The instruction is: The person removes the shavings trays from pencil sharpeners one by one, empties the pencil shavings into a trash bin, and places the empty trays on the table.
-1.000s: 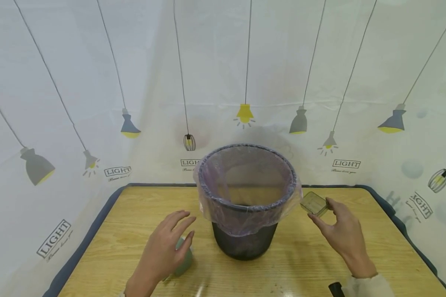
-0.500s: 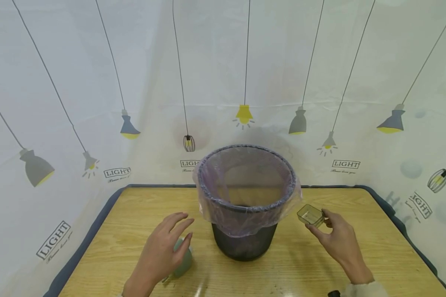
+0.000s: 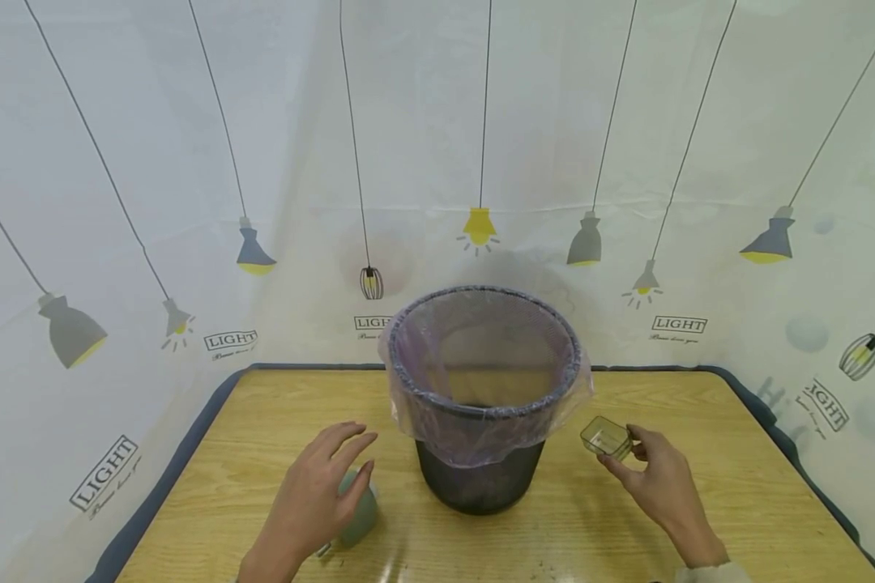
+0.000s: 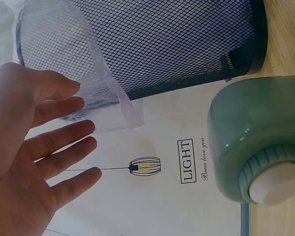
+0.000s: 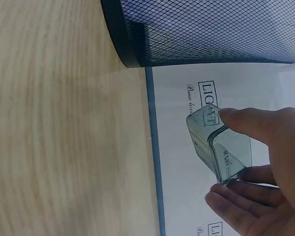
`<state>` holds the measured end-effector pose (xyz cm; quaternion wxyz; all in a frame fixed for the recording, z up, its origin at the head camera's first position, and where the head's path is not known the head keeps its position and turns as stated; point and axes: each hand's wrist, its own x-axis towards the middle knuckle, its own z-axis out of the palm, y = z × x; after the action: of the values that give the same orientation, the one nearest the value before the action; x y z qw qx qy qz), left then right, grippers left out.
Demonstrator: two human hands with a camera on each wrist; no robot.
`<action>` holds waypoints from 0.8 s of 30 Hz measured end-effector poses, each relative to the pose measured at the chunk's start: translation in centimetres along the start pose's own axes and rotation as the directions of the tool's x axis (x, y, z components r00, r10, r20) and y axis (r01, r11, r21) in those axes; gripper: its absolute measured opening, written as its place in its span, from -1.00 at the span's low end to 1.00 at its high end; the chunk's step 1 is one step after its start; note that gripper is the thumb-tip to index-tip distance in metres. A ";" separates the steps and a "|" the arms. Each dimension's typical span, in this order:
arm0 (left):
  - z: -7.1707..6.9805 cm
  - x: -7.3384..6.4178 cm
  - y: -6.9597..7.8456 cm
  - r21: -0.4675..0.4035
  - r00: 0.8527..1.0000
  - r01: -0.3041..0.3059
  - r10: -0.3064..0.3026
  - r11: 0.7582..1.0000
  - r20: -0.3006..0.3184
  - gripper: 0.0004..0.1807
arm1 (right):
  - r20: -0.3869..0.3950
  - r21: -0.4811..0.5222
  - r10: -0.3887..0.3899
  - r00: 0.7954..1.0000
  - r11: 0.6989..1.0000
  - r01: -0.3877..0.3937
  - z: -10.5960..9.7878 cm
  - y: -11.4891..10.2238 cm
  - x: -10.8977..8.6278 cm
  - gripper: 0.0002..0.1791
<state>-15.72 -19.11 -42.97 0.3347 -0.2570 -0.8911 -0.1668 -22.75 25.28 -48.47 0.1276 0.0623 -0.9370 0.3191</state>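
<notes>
My right hand (image 3: 656,478) pinches a small clear, greenish plastic shavings box (image 3: 607,437) between thumb and fingers. It is held to the right of the bin, its open side facing up in the head view. Lettering shows on its wall in the right wrist view, where the thumb lies at one edge of the box (image 5: 204,125). My left hand (image 3: 317,490) is held with spread, slightly bent fingers and nothing in them. Partly behind it in the head view stands a rounded green crank pencil sharpener (image 3: 360,518); the left wrist view shows the sharpener's (image 4: 255,123) ribbed ring and pale crank.
A black mesh bin (image 3: 474,486) stands mid-table between the hands. A thin purple bag (image 3: 452,429) lines it and folds over its rim. The wooden table (image 3: 262,413) ends at a white wall sheet (image 3: 423,146) printed with lamps.
My right hand has brought the shavings box lower and slightly left, and the box has tipped from slanted to more level. The left hand and the bin have stayed nearly still.
</notes>
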 end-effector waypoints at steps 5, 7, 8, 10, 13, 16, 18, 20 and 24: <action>0.1 -0.2 -0.1 0.005 1.000 0.003 -0.003 1.000 0.007 -0.59 | 0.044 0.009 0.013 0.999 1.000 -0.014 0.4 0.4 -0.1 -0.19; 0.1 -0.2 -0.1 0.011 1.000 0.007 -0.008 1.000 0.013 -0.70 | 0.056 0.015 0.011 0.998 1.000 -0.011 0.6 0.6 -0.1 -0.19; 0.0 -0.2 0.0 0.013 1.000 0.011 -0.011 1.000 0.016 -0.70 | 0.060 0.018 0.010 0.998 1.000 -0.011 0.7 0.6 -0.2 -0.21; 0.0 -0.2 0.0 0.020 1.000 0.018 -0.019 1.000 0.023 -0.63 | 0.074 0.019 0.013 0.997 1.000 -0.014 0.9 0.8 -0.3 -0.23; 0.0 -0.2 0.0 0.029 0.999 0.027 -0.028 0.999 0.032 -0.60 | 0.092 0.013 0.019 0.996 1.000 -0.020 1.1 0.9 -0.3 -0.24; 0.0 -0.2 0.0 0.032 0.999 0.031 -0.032 0.999 0.038 -0.61 | 0.112 0.009 0.025 0.993 1.000 -0.026 1.2 1.0 -0.3 -0.24; 0.0 -0.3 0.0 0.032 0.999 0.034 -0.035 0.999 0.041 -0.61 | 0.122 0.008 0.031 0.992 0.999 -0.033 1.3 1.0 -0.3 -0.24; 0.0 -0.3 0.0 0.032 0.998 0.037 -0.038 0.999 0.043 -0.62 | 0.131 0.006 0.037 0.991 0.999 -0.038 1.4 1.0 -0.3 -0.26; 0.0 -0.3 0.0 0.033 0.998 0.040 -0.042 0.999 0.046 -0.62 | 0.139 -0.002 0.038 0.990 0.999 -0.038 1.5 1.0 -0.5 -0.28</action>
<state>-15.51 -19.25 -43.19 0.3143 -0.2371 -0.9063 -0.1534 -22.80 25.19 -50.33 0.0560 0.0663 -0.9446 0.3166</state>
